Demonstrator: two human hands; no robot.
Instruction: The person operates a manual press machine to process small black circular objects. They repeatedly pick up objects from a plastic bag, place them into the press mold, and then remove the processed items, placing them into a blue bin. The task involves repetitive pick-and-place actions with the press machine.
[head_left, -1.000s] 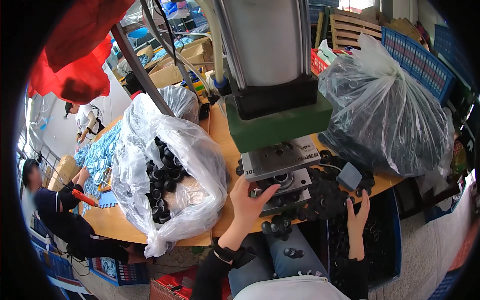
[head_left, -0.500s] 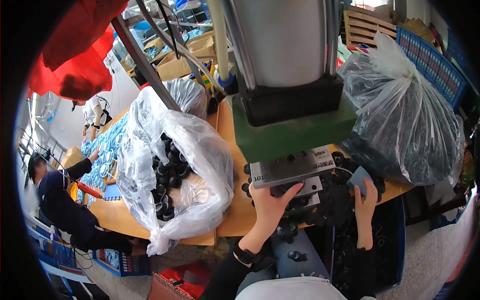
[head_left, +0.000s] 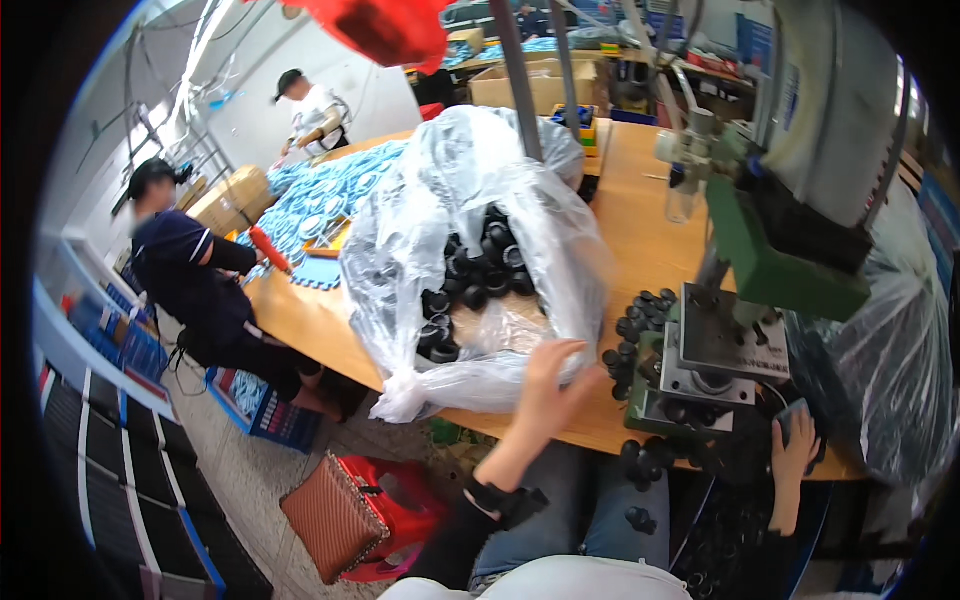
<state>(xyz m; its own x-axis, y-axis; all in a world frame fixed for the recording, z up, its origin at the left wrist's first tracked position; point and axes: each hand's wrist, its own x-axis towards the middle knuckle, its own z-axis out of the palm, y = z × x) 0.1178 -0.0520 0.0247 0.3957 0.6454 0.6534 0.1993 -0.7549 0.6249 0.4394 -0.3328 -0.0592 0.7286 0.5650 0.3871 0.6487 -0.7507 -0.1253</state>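
Observation:
My left hand (head_left: pixel 553 395), smeared by motion, is open with its fingers apart, over the table edge by the clear plastic bag (head_left: pixel 400 395). It holds nothing that I can see. Inside the bag lie many black round plastic caps (head_left: pixel 490 265). At the right, my right hand (head_left: pixel 795 450) is closed around a small grey-blue box (head_left: pixel 790 412), its fingers over the sides. Between my hands stands a green press (head_left: pixel 790 260) with a grey cylinder and a metal die block (head_left: pixel 735 340). Loose black caps (head_left: pixel 640 325) lie beside its base.
More black pieces (head_left: pixel 645 460) lie at the table edge and on my lap. A red stool (head_left: pixel 390 510) with a brown cushion stands at the lower left. Another full bag (head_left: pixel 880 350) is behind the press. Two people work at the left near light-blue parts (head_left: pixel 330 195).
My left hand has left the metal die block and moved left toward the bag. The view has swung left, so the press now sits farther right. My right hand stays at the grey-blue box.

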